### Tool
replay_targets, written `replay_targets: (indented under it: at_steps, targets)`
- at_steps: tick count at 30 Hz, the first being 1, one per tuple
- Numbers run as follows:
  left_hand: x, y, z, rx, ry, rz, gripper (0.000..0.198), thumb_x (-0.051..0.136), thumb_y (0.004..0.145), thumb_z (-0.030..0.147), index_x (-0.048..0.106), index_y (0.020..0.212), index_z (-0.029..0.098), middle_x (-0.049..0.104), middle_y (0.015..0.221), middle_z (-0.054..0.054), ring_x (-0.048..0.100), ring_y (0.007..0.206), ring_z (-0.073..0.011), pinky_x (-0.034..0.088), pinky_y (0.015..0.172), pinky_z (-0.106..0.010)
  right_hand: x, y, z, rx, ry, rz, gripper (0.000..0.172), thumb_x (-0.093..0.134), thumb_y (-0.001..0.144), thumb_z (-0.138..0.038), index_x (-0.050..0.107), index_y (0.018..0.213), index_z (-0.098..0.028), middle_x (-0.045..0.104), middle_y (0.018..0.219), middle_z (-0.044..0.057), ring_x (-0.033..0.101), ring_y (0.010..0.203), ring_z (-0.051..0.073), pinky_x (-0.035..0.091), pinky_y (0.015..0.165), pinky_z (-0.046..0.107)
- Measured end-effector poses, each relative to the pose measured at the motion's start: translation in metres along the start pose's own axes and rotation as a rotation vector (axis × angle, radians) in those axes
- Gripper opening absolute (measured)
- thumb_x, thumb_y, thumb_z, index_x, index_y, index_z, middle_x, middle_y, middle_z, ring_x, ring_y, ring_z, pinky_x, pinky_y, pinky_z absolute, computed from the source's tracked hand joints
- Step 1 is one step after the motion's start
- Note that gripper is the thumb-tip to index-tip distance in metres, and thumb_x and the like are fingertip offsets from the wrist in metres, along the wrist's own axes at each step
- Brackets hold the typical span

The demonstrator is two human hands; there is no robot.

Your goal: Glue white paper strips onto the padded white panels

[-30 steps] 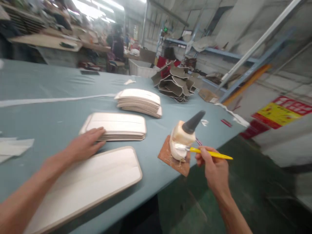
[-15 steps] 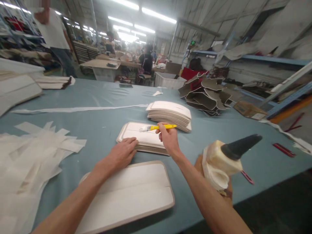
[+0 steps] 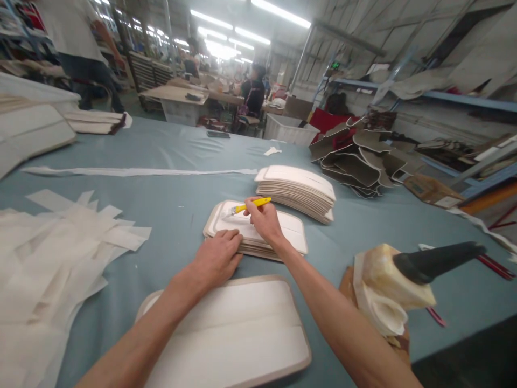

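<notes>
Right now the yellow-handled brush (image 3: 247, 206) lies over the top panel of a low stack of white panels (image 3: 283, 233) in the middle of the blue-grey table (image 3: 173, 156), its bristle end pointing left and touching, or very nearly touching, the panel; from where I stand I cannot tell which. The right hand (image 3: 262, 221) is closed around the handle, pinching it between thumb and fingers. The left hand (image 3: 216, 258) rests flat, fingers loose, on the near left edge of the same stack, holding nothing. Just in front of the stack lies a larger single white panel (image 3: 238, 334). Behind it sits a taller stack of panels (image 3: 299, 188), and beyond that a heap of curled grey pieces (image 3: 355, 161). To the right stands a glue-caked bottle with a black nozzle (image 3: 404, 280). Loose white strips (image 3: 60, 253) cover the table's left side.
</notes>
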State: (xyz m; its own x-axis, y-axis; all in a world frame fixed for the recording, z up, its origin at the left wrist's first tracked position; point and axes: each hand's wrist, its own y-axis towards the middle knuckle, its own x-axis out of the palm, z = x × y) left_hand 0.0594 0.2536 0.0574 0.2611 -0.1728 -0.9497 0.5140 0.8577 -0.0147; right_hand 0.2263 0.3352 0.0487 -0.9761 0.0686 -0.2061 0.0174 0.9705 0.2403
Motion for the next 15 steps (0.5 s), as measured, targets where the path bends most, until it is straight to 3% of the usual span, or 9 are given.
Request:
replay_targets:
  at_steps: [5, 10, 15]
  targets:
    - [0.001, 0.0, 0.002, -0.016, 0.004, -0.018, 0.04, 0.053, 0.097, 0.028, 0.063, 0.136, 0.021, 0.061, 0.155, -0.014, 0.055, 0.145, -0.0323, 0.051, 0.121, -0.05, 0.002, 0.003, 0.007, 0.007, -0.01, -0.005, 0.033, 0.059, 0.094, -0.051, 0.07, 0.091, -0.02, 0.072, 0.071, 0.001, 0.056, 0.054, 0.013, 0.042, 0.052, 0.025]
    - [0.0, 0.002, 0.004, -0.032, 0.018, -0.031, 0.042, 0.053, 0.098, 0.03, 0.062, 0.138, 0.021, 0.059, 0.158, -0.014, 0.054, 0.148, -0.0328, 0.051, 0.122, -0.051, 0.004, 0.003, 0.008, -0.015, -0.051, 0.0, 0.035, 0.06, 0.095, -0.053, 0.071, 0.089, -0.02, 0.074, 0.072, 0.002, 0.061, 0.06, 0.016, 0.045, 0.056, 0.025]
    - [0.001, 0.002, 0.002, -0.038, 0.021, -0.019, 0.043, 0.056, 0.097, 0.03, 0.064, 0.138, 0.022, 0.058, 0.161, -0.014, 0.054, 0.15, -0.0316, 0.049, 0.124, -0.049, -0.01, 0.001, 0.01, -0.019, -0.105, 0.018, 0.036, 0.06, 0.095, -0.053, 0.071, 0.084, -0.021, 0.073, 0.069, 0.002, 0.062, 0.063, 0.017, 0.046, 0.057, 0.025]
